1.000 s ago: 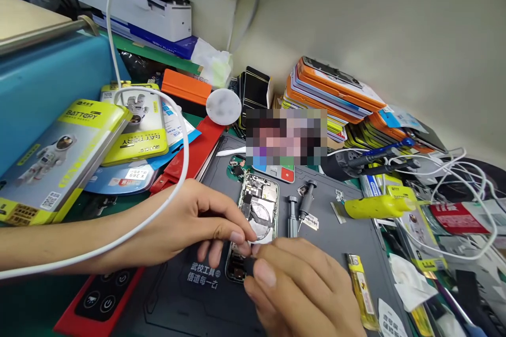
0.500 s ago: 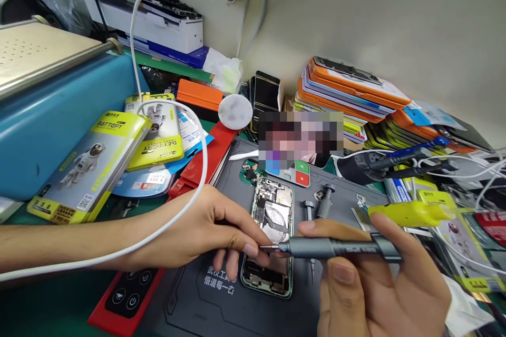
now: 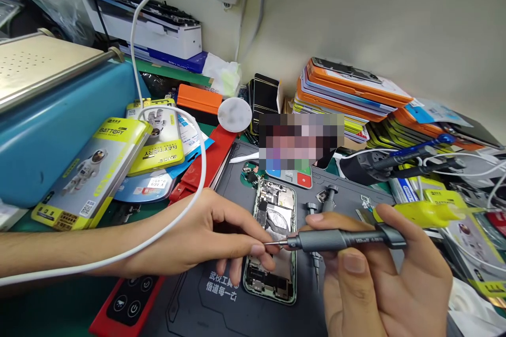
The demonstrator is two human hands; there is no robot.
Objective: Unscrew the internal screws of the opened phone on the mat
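Gripping a screwdriver (image 3: 324,240), the right hand (image 3: 391,281) is meeting the left hand (image 3: 211,231), pinching at its tip; beneath them the phone (image 3: 285,268) is lying already opened, not yet closed up.

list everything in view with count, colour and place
Opened phone: one, silver and black, on mat
Mat: one, grey, centre
Held screwdriver: one, grey, lower right
Loose screwdrivers: two, grey, right of phone
Bottle: one, yellow, right
Battery boxes: two, yellow and grey, left
Machine: one, blue, left
Button panel: one, red and black, lower left
Cable loop: one, white, left
Stacked cases: several, orange and yellow, back
Other clutter: uncounted, mixed, both sides
Left grip: one, bare, at screwdriver tip
Right grip: one, bare, holding screwdriver
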